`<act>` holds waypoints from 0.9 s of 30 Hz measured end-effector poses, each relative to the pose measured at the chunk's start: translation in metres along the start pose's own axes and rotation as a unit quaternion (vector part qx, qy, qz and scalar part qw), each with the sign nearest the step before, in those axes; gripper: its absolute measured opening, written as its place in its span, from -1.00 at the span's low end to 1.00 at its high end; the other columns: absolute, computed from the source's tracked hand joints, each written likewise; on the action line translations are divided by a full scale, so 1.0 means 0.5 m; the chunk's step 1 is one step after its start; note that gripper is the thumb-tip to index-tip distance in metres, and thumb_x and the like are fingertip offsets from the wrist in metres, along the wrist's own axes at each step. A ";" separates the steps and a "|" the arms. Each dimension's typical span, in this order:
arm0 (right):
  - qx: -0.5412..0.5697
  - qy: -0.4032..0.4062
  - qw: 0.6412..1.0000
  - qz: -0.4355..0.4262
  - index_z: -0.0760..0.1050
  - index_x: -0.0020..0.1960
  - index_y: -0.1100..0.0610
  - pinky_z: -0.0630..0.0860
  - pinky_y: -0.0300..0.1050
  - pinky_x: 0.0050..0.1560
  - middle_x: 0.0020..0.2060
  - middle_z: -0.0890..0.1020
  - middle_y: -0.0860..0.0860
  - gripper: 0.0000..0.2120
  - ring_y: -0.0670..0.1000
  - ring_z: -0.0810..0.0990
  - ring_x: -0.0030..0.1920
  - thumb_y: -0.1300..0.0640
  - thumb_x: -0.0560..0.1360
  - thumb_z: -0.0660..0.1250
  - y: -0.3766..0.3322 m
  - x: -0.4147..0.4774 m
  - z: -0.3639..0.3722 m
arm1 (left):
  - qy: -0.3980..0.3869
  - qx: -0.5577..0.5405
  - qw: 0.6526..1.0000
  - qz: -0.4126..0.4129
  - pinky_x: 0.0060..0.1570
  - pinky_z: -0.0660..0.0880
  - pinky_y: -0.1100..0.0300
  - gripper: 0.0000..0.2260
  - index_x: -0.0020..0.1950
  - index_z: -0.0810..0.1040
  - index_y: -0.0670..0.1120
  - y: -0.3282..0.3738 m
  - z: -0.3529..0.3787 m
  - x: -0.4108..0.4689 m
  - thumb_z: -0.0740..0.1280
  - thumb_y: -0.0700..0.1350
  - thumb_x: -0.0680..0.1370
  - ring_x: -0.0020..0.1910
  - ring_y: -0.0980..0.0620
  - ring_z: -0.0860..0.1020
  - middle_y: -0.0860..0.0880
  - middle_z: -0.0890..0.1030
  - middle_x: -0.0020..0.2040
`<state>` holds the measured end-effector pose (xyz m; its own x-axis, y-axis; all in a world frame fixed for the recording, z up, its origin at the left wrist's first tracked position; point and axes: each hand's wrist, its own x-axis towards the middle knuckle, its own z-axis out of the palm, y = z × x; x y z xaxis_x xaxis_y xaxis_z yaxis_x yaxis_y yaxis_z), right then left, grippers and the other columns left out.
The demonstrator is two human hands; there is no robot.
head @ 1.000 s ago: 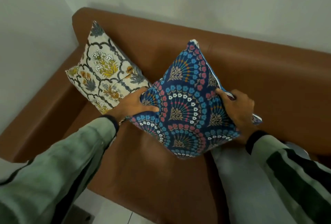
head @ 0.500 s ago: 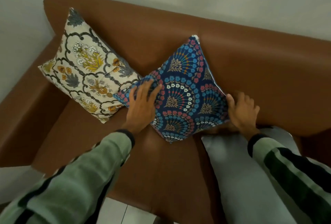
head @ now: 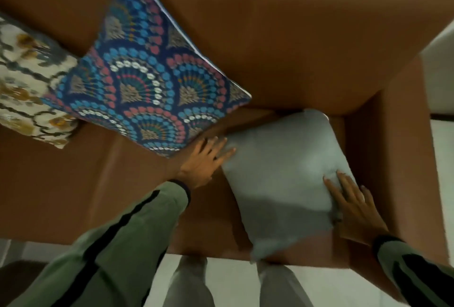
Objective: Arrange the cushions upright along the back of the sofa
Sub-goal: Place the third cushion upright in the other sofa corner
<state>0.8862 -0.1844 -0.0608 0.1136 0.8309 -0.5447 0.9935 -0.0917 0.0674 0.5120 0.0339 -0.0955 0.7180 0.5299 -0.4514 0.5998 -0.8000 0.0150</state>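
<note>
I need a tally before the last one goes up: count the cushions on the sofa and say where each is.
3. The cream floral cushion is at far left, partly cut off by the frame. The blue fan-pattern cushion leans on the backrest mid-sofa. The grey cushion lies flat on the seat at right. Others may sit outside the frame.

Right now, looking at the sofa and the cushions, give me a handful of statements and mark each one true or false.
1. The blue fan-patterned cushion stands on a corner against the sofa back. True.
2. The plain grey cushion is already propped upright. False: it lies flat on the seat.
3. The left hand is open, fingers at the grey cushion's near-left edge. True.
4. The right hand grips the blue cushion. False: it rests open on the grey cushion's right side.
5. A cream floral cushion sits left of the blue one. True.
</note>
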 end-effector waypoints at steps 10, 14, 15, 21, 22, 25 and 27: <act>0.215 0.038 0.975 0.031 0.15 0.52 0.07 0.03 0.23 0.50 0.48 0.36 0.10 -0.13 0.13 0.27 0.49 -0.17 0.32 0.39 0.012 0.042 0.082 | 0.023 -0.363 0.924 -0.119 0.41 0.31 -0.07 -0.12 0.64 -0.01 -0.08 0.092 0.047 0.097 0.47 0.01 0.50 0.49 -0.20 0.27 -0.17 0.27 0.56; 0.406 0.012 0.911 0.069 0.48 0.24 -0.08 0.48 -0.06 0.14 -0.02 0.63 -0.12 -0.49 0.12 0.61 0.15 -0.06 0.33 0.53 0.111 0.041 -0.037 | 0.008 -0.416 0.903 -0.109 0.39 0.32 0.06 -0.11 0.57 0.23 -0.03 0.065 -0.084 0.041 0.36 0.37 0.36 0.42 -0.14 0.42 -0.11 0.42 0.48; 0.437 0.014 0.895 0.084 0.53 0.16 -0.09 0.49 -0.15 0.01 -0.12 0.61 -0.19 -0.53 0.09 0.64 0.07 -0.04 0.30 0.58 0.138 0.050 -0.083 | 0.019 -0.397 0.909 -0.125 0.38 0.36 0.02 -0.10 0.54 0.28 0.04 0.058 -0.119 0.029 0.27 0.49 0.32 0.38 -0.13 0.46 -0.07 0.49 0.42; 0.586 0.151 0.787 0.119 0.62 -0.06 -0.19 0.52 -0.33 -0.29 -0.26 0.67 -0.28 -0.41 -0.27 0.64 -0.27 -0.50 0.04 0.45 0.243 0.094 -0.381 | 0.115 -0.414 0.886 -0.175 0.33 0.27 -0.07 -0.24 0.43 0.17 0.40 0.054 -0.335 0.050 0.27 0.58 0.29 0.29 -0.04 0.45 0.15 0.58 0.25; 0.601 0.151 0.777 0.112 0.63 -0.04 -0.17 0.56 -0.26 -0.23 -0.19 0.69 -0.24 -0.41 -0.25 0.66 -0.22 -0.47 0.06 0.47 0.255 0.100 -0.418 | 0.125 -0.401 0.892 -0.169 0.29 0.25 -0.03 -0.15 0.48 0.15 0.32 0.053 -0.364 0.065 0.29 0.57 0.27 0.27 -0.02 0.45 0.13 0.59 0.25; 0.575 0.118 0.802 0.107 0.62 0.15 0.05 0.57 0.06 0.07 0.01 0.69 0.04 -0.32 0.05 0.67 -0.05 -0.38 0.20 0.48 0.282 0.150 -0.466 | 0.128 -0.324 0.918 -0.189 0.23 0.18 -0.03 -0.07 0.53 0.17 0.15 0.038 -0.404 0.112 0.29 0.55 0.28 0.25 -0.03 0.50 0.06 0.62 0.23; 0.533 0.098 0.833 0.115 0.58 0.21 0.13 0.53 0.15 0.16 0.09 0.65 0.14 -0.40 0.18 0.62 0.04 -0.27 0.36 0.43 0.288 0.187 -0.469 | 0.115 -0.294 0.925 -0.210 0.22 0.18 -0.05 -0.13 0.50 0.22 0.12 0.026 -0.399 0.146 0.29 0.53 0.32 0.25 -0.06 0.52 0.04 0.63 0.22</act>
<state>1.0384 0.0088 0.0939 0.4029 0.7880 -0.4655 0.3986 -0.6089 -0.6858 0.6427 0.1183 0.0498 0.3926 0.8596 -0.3270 0.8831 -0.2531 0.3950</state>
